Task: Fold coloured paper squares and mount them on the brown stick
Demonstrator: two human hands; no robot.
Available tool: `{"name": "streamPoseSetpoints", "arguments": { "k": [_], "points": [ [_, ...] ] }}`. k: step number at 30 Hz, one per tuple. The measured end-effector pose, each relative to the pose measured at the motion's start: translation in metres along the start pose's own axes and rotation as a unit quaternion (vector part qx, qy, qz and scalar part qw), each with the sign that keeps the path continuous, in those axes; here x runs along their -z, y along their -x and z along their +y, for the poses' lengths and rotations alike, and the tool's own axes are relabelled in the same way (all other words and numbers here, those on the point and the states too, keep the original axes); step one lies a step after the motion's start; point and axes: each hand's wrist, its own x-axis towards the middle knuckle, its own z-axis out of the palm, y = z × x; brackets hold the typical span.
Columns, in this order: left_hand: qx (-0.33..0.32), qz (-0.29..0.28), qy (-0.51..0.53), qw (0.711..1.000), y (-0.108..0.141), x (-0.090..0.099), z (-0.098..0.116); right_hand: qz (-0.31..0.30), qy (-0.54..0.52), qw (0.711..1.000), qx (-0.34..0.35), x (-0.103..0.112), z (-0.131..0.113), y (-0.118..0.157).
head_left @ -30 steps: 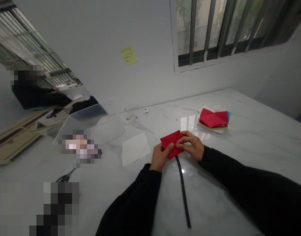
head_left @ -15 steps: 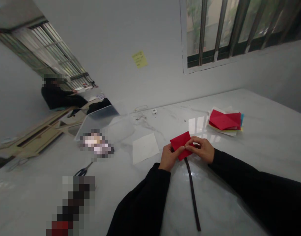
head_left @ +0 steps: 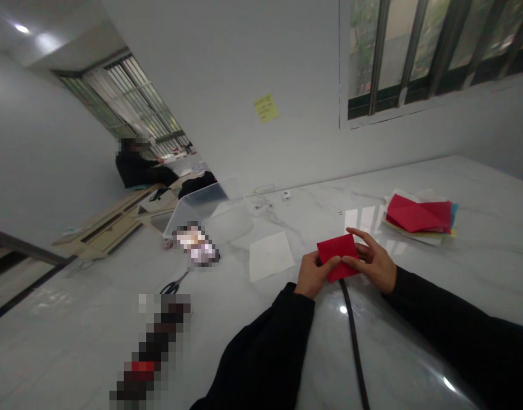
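Both my hands are at the middle of the white marble table (head_left: 419, 319), holding a small rectangle of red paper (head_left: 337, 256). My left hand (head_left: 315, 275) grips its lower left corner. My right hand (head_left: 370, 262) presses its thumb on the right side, with the index finger raised above the edge. A narrow dark strip (head_left: 354, 341) runs from under the paper toward me and passes out of view. A stack of coloured paper (head_left: 419, 219), red on top, lies to the right of my hands.
A white paper sheet (head_left: 270, 256) lies left of my hands. Further left are black-handled scissors (head_left: 174, 285), a clear plastic box (head_left: 201, 208) and two pixelated objects. A seated person (head_left: 137, 168) is at the far left. A wall rises behind the table.
The whole scene has shifted right in the view as my head turned. My right fingers have spread and the index has lifted off the red paper. Both hands still hold it.
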Motion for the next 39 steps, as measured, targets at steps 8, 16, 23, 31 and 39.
{"name": "streamPoseSetpoints", "arguments": {
  "k": [8,16,23,31,39],
  "points": [
    [-0.021,0.010,0.010,1.000,0.000,-0.001,-0.003,0.006,0.052,0.998,0.025,0.001,0.002,0.000],
    [-0.044,0.012,0.014,0.999,0.002,-0.004,0.000,0.024,0.057,0.998,0.012,0.000,0.001,0.001],
    [-0.036,0.014,0.011,0.999,0.001,-0.004,0.006,-0.033,0.040,0.999,-0.009,0.007,0.002,-0.005],
    [-0.064,0.098,-0.156,0.981,-0.005,0.009,0.013,0.117,-0.086,0.988,-0.053,0.060,0.005,-0.040],
    [-0.136,0.072,-0.502,0.851,0.000,-0.008,0.005,0.096,-0.125,0.984,-0.079,0.067,0.010,-0.044]
  ]
}}
